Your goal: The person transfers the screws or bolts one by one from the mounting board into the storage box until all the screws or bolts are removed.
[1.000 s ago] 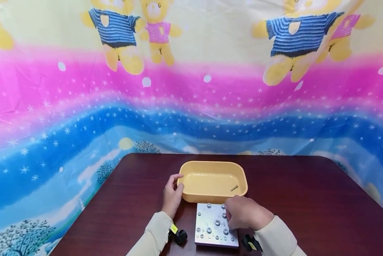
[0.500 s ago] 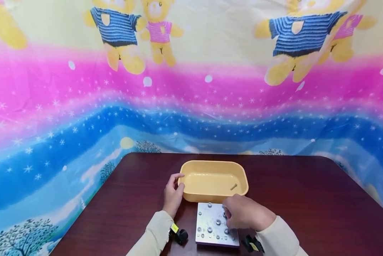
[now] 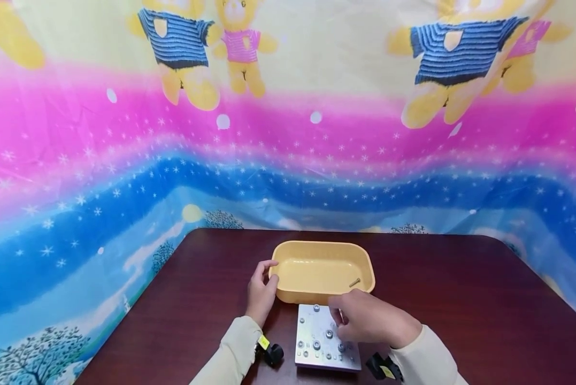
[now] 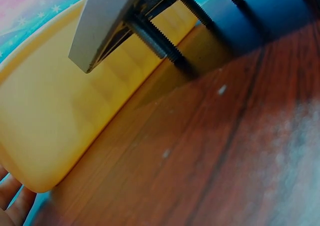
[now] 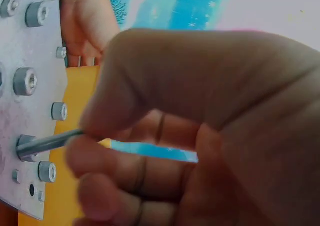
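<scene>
My right hand (image 3: 371, 320) pinches a thin grey metal rod (image 5: 47, 145) between thumb and fingers over a silver metal plate (image 3: 312, 330). In the right wrist view the rod's far end overlaps a socket-head screw (image 5: 25, 147) near the plate's edge. Several screws of differing sizes stand in the plate, and threaded shanks (image 4: 159, 39) stick out beneath it. The fingers hide the plate's far right part in the head view. My left hand (image 3: 261, 295) grips the left end of a yellow plastic tray (image 3: 316, 297), thumb and fingers at its rim.
One brass-coloured screw (image 3: 354, 282) lies inside the tray, toward its right end. The tray stands just behind the plate on a dark red-brown wooden table (image 3: 442, 278). A patterned cloth (image 3: 288, 149) with bears hangs behind the table.
My right hand has shifted slightly left over the plate, and its fingers now cover a screw near the right edge that showed before. The left hand keeps its place at the tray.
</scene>
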A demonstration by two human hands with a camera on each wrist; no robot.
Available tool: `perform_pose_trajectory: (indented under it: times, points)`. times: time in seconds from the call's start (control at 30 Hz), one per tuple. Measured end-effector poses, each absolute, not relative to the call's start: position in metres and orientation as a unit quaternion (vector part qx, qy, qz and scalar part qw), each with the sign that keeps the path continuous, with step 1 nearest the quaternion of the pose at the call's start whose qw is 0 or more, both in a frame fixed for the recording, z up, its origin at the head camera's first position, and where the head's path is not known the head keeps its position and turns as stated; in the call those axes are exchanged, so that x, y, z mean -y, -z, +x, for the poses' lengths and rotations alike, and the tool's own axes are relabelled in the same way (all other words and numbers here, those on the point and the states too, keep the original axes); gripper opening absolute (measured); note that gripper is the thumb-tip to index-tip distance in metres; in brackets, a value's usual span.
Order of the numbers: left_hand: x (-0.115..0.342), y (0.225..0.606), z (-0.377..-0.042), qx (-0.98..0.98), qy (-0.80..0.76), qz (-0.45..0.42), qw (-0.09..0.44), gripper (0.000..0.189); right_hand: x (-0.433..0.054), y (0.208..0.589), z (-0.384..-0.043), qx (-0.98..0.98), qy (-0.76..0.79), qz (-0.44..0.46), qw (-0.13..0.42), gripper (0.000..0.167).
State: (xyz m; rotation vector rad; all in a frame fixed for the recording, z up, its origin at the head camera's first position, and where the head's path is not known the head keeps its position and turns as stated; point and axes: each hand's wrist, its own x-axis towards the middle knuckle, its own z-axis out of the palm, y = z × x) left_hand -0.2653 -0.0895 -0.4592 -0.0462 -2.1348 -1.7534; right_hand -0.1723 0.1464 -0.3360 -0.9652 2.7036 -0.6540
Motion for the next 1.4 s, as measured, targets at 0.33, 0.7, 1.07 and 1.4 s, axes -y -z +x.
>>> perform_pose_trajectory:
  times: [0.33,0.7,1.07,1.4]
  points:
    - [0.089,0.457,-0.266,0.759,0.624,-0.014,0.187,0.029,-0.149,0.328,-0.175,-0.901,0.259,-0.344,0.061,0.020]
    - [0.092,0.459,-0.269,0.758,0.622,-0.018,0.196,0.030,-0.154,0.337,-0.195,-0.905,0.295,-0.307,-0.031,0.016]
    - [0.085,0.461,-0.269,0.755,0.627,-0.008,0.192,0.031,-0.164,0.366,-0.225,-0.904,0.325,-0.265,-0.086,0.009]
    - [0.084,0.466,-0.267,0.747,0.625,-0.016,0.227,0.032,-0.162,0.403,-0.259,-0.898,0.348,-0.249,-0.099,0.011]
